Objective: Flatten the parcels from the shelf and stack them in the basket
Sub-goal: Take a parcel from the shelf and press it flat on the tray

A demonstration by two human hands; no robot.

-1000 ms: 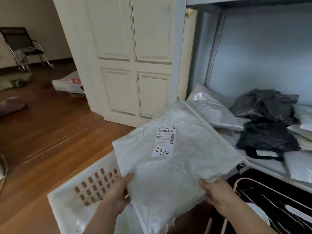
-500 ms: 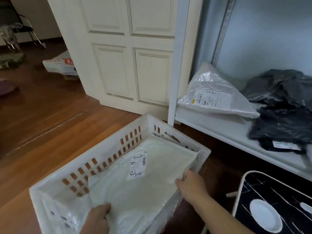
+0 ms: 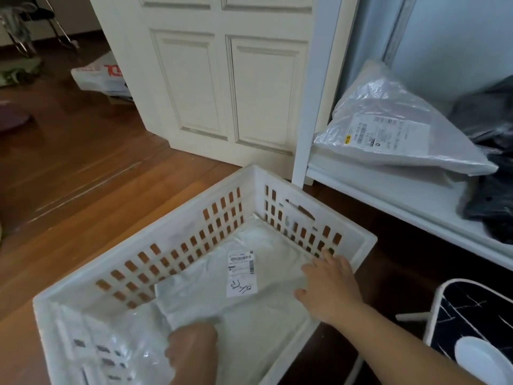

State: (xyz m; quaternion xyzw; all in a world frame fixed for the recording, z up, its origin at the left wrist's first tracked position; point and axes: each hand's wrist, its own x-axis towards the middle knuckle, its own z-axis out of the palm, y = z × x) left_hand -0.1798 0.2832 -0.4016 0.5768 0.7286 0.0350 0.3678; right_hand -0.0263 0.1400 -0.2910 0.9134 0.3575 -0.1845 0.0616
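Down in the white basket [image 3: 177, 240] on the wooden floor, we had the white parcel [image 3: 249, 307] lying label-up, its far corner pushed into the basket's far corner. Our right hand [image 3: 330, 290] lay on the parcel's right edge beside the right wall with fingers spread and straight, grasping nothing. Our left hand [image 3: 191, 348] was at the parcel's near-left corner, but we could not tell whether it pinched the plastic or only pressed on it.

We judged the main risk to be trapped air or a bulging fold: the parcel sat skewed across a clear crinkled bag [image 3: 111, 340] at the near-left corner, so it could tilt, and later parcels might slide off it. Pressing only the right edge could push the contents leftward and raise a hump.

We counted one basket, two parcels inside it, and two hands. On the shelf [image 3: 402, 201] we counted one pale bagged parcel [image 3: 394, 134] at its left end and dark parcels [image 3: 494, 207] beside it, whose number we could not tell.
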